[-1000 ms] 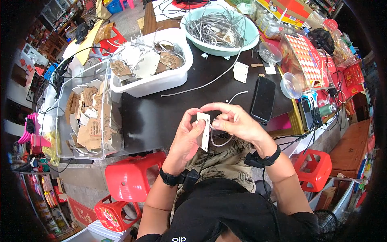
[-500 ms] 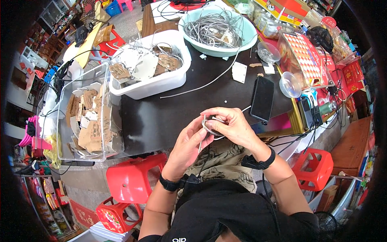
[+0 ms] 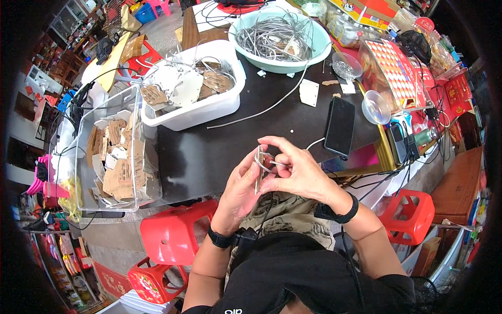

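Note:
In front of my body, over the table's near edge, my left hand (image 3: 239, 191) grips a thin flat card (image 3: 258, 180) seen almost edge-on. A grey cord (image 3: 265, 168) passes by the card and bends over to my right hand (image 3: 302, 172), whose curled fingers pinch it. The right index finger reaches to the card's top edge and the thumb to its lower part. How the cord is fixed to the card cannot be made out. Beyond the hands, a white tub (image 3: 196, 116) holds cards with cords, and a pale green basin (image 3: 272, 67) holds tangled grey cord.
A clear bin (image 3: 137, 172) of cardboard pieces stands at the left. On the dark table (image 3: 209, 152) lie a phone (image 3: 340, 127), a white card with holes (image 3: 309, 93) and a loose cord end. Small clear cups (image 3: 376, 108) sit at right. Red stools (image 3: 167, 235) flank me.
The card has turned edge-on between my hands. My right hand has shifted, its index finger now at the card's top, and the cord is bent out toward the right.

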Demonstrator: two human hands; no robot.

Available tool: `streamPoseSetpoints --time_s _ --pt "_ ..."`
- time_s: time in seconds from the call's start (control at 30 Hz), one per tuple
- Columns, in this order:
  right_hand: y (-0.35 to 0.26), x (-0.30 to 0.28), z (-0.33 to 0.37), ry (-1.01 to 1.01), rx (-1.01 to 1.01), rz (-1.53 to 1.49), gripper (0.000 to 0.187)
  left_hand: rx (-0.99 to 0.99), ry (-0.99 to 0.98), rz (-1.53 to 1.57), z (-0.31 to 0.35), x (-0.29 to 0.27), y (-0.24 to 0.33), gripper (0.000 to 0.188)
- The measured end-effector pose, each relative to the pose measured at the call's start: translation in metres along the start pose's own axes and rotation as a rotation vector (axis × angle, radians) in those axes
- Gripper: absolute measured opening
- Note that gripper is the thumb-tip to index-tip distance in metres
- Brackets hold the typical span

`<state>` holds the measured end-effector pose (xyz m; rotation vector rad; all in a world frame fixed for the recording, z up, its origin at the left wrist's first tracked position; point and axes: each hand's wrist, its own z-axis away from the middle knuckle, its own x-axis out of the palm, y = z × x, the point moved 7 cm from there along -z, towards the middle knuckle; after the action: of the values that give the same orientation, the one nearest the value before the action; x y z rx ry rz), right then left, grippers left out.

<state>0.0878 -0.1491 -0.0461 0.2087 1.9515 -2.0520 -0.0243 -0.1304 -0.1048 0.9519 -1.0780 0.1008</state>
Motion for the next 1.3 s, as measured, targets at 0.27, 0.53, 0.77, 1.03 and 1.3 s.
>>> streamPoseSetpoints --time_s 0.27,0.53,0.77,1.03,1.3 --pt "-0.003 0.007 0.002 -0.061 -0.007 0.149 0.087 0.030 0.015 -0.014 -0.002 0.000 0.000 0.062" --pt "0.006 0.011 -0.004 -0.062 0.027 -0.238 0.072 0.029 0.012 -0.009 -0.003 -0.002 -0.002 0.059" --pt "0.009 0.010 -0.006 -0.078 0.042 -0.327 0.063 0.036 0.030 0.001 -0.004 -0.006 -0.002 0.056" --pt "0.015 0.010 -0.003 -0.034 0.068 -0.240 0.063 0.164 0.161 -0.247 -0.002 -0.005 0.008 0.051" --pt "0.023 0.014 -0.006 -0.023 0.090 -0.164 0.064 0.372 0.355 -1.016 0.008 -0.001 0.026 0.014"
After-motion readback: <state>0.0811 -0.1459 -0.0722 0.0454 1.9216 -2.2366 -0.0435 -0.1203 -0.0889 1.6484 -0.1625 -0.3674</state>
